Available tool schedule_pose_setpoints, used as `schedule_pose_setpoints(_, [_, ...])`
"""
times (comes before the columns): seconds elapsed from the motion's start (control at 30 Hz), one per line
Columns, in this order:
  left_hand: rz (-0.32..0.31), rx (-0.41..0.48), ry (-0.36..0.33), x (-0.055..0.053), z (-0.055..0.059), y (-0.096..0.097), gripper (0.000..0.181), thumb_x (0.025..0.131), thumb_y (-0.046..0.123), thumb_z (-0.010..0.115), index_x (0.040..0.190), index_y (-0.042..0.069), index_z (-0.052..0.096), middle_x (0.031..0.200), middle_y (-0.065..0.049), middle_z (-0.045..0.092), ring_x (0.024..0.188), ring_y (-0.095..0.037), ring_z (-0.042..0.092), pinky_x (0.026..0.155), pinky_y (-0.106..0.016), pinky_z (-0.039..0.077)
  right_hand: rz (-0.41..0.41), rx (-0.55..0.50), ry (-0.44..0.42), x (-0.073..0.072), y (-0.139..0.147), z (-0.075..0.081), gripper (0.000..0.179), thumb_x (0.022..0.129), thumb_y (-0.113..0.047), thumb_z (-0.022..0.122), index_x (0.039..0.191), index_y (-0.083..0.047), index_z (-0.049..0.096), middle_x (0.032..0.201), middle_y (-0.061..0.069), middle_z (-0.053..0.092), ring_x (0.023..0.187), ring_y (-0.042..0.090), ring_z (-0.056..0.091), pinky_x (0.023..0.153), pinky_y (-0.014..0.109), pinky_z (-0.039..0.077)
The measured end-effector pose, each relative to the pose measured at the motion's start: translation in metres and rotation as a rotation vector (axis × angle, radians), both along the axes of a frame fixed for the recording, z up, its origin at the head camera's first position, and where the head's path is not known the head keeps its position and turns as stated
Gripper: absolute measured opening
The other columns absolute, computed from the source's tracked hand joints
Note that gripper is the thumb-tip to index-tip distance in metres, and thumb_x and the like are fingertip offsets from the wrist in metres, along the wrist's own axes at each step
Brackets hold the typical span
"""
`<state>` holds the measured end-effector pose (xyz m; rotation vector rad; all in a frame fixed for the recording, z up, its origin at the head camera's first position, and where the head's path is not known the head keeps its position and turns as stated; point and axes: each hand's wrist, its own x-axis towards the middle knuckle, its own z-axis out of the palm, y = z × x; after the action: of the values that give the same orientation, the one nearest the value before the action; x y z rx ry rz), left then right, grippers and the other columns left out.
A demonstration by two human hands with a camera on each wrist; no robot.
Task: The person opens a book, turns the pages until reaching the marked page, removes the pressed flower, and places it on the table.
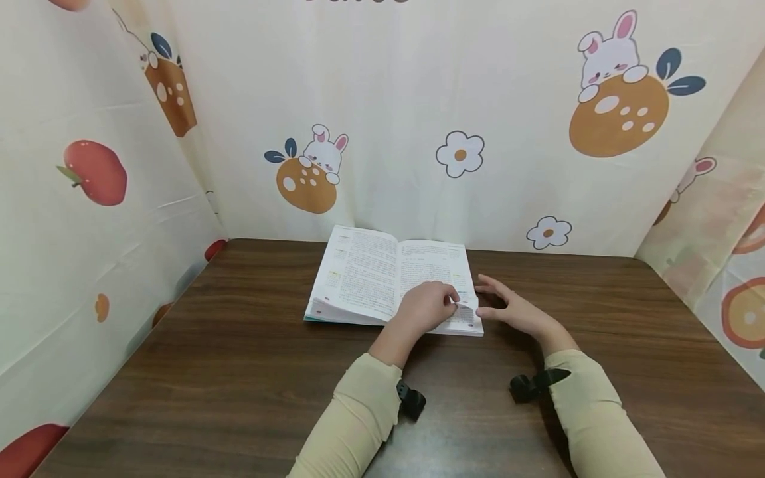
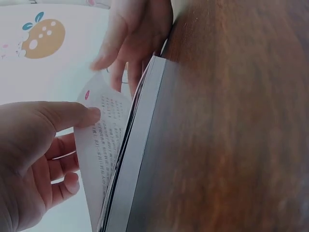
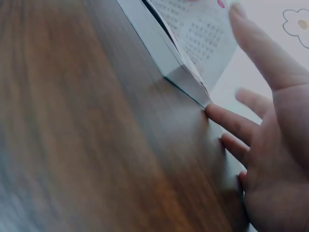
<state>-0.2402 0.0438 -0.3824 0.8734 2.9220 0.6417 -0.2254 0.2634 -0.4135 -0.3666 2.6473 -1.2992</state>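
An open book point(image 1: 367, 275) with printed text lies near the far edge of the table. My left hand point(image 1: 423, 309) is over its right side and pinches a page. In the left wrist view the thumb of the left hand point(image 2: 29, 154) presses on the raised page point(image 2: 96, 159), with the fingers behind it. My right hand point(image 1: 520, 312) is at the book's right edge, its fingers spread and holding nothing. In the right wrist view a finger of the right hand point(image 3: 280, 140) reaches the corner of the book point(image 3: 186, 87); the thumb is near the lifted page.
The brown wood-grain table point(image 1: 239, 385) stands against a hanging cloth point(image 1: 394, 119) printed with fruit, rabbits and flowers. More printed cloth hangs on the left and right. Each wrist carries a black strapped device, such as the one point(image 1: 411, 401) on the left.
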Motion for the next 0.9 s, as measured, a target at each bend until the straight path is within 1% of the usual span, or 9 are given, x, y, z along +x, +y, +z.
schedule_pose_setpoints(0.07, [0.012, 0.012, 0.017, 0.000, 0.001, 0.000, 0.015, 0.090, 0.032, 0.060, 0.097, 0.022, 0.069, 0.074, 0.012, 0.054, 0.066, -0.006, 0.049, 0.057, -0.021, 0.038, 0.009, 0.004, 0.005, 0.000, 0.002, -0.001, 0.086, 0.082, -0.028, 0.070, 0.147, -0.006, 0.017, 0.141, 0.022, 0.035, 0.133, 0.040, 0.021, 0.101, 0.061, 0.014])
schedule_pose_setpoints(0.1, [0.020, 0.021, 0.018, 0.001, 0.002, 0.000, 0.017, 0.090, 0.034, 0.059, 0.097, 0.022, 0.068, 0.072, 0.012, 0.053, 0.065, -0.007, 0.049, 0.056, -0.022, 0.037, 0.006, 0.012, 0.000, 0.000, 0.002, -0.001, 0.089, 0.080, -0.028, 0.072, 0.147, -0.007, 0.017, 0.142, 0.022, 0.033, 0.134, 0.039, 0.019, 0.102, 0.061, 0.013])
schedule_pose_setpoints(0.17, [0.038, 0.043, 0.028, 0.001, 0.004, -0.001, 0.019, 0.090, 0.038, 0.058, 0.096, 0.022, 0.068, 0.070, 0.011, 0.053, 0.063, -0.007, 0.048, 0.055, -0.022, 0.036, 0.000, 0.041, 0.006, -0.001, 0.003, -0.003, 0.087, 0.077, -0.030, 0.075, 0.145, -0.007, 0.025, 0.143, 0.022, 0.031, 0.134, 0.040, 0.019, 0.101, 0.061, 0.014])
schedule_pose_setpoints(0.3, [0.069, 0.099, 0.083, 0.002, 0.009, -0.005, 0.023, 0.091, 0.041, 0.056, 0.095, 0.021, 0.067, 0.069, 0.011, 0.053, 0.061, -0.007, 0.047, 0.053, -0.021, 0.036, -0.009, 0.061, 0.007, -0.002, 0.002, -0.005, 0.076, 0.074, -0.035, 0.077, 0.137, -0.011, 0.042, 0.145, 0.019, 0.028, 0.134, 0.039, 0.018, 0.101, 0.061, 0.016])
schedule_pose_setpoints(0.4, [0.087, 0.157, 0.140, 0.001, 0.013, -0.011, 0.023, 0.091, 0.039, 0.056, 0.094, 0.020, 0.068, 0.071, 0.011, 0.054, 0.062, -0.007, 0.048, 0.053, -0.021, 0.037, 0.006, 0.053, 0.021, -0.003, 0.002, -0.007, 0.071, 0.073, -0.034, 0.077, 0.134, -0.012, 0.047, 0.144, 0.018, 0.031, 0.133, 0.038, 0.020, 0.102, 0.061, 0.015])
schedule_pose_setpoints(0.5, [0.108, 0.220, 0.175, -0.001, 0.019, -0.018, 0.022, 0.092, 0.036, 0.056, 0.095, 0.019, 0.069, 0.073, 0.010, 0.056, 0.063, -0.007, 0.049, 0.054, -0.021, 0.038, 0.021, 0.042, 0.029, -0.003, 0.002, -0.008, 0.070, 0.073, -0.033, 0.077, 0.133, -0.011, 0.048, 0.143, 0.017, 0.033, 0.133, 0.038, 0.020, 0.102, 0.061, 0.014])
schedule_pose_setpoints(0.6, [0.127, 0.272, 0.193, -0.004, 0.024, -0.025, 0.021, 0.092, 0.033, 0.056, 0.095, 0.017, 0.069, 0.075, 0.008, 0.057, 0.065, -0.007, 0.050, 0.056, -0.021, 0.039, 0.018, 0.046, 0.028, -0.003, 0.002, -0.007, 0.070, 0.073, -0.033, 0.077, 0.133, -0.011, 0.048, 0.143, 0.018, 0.033, 0.133, 0.039, 0.019, 0.102, 0.061, 0.014])
schedule_pose_setpoints(0.7, [0.149, 0.311, 0.194, -0.006, 0.030, -0.032, 0.019, 0.090, 0.030, 0.056, 0.095, 0.017, 0.069, 0.076, 0.007, 0.057, 0.066, -0.008, 0.050, 0.057, -0.022, 0.039, 0.012, 0.046, 0.025, -0.002, 0.002, -0.006, 0.069, 0.073, -0.031, 0.078, 0.132, -0.011, 0.049, 0.143, 0.018, 0.033, 0.133, 0.039, 0.019, 0.102, 0.061, 0.014])
schedule_pose_setpoints(0.9, [0.199, 0.375, 0.180, -0.009, 0.037, -0.044, 0.015, 0.088, 0.029, 0.058, 0.089, 0.016, 0.067, 0.074, 0.005, 0.056, 0.063, -0.010, 0.048, 0.055, -0.024, 0.037, 0.015, 0.034, 0.021, -0.002, 0.002, -0.005, 0.067, 0.073, -0.027, 0.078, 0.131, -0.009, 0.049, 0.143, 0.020, 0.032, 0.133, 0.041, 0.017, 0.101, 0.062, 0.012])
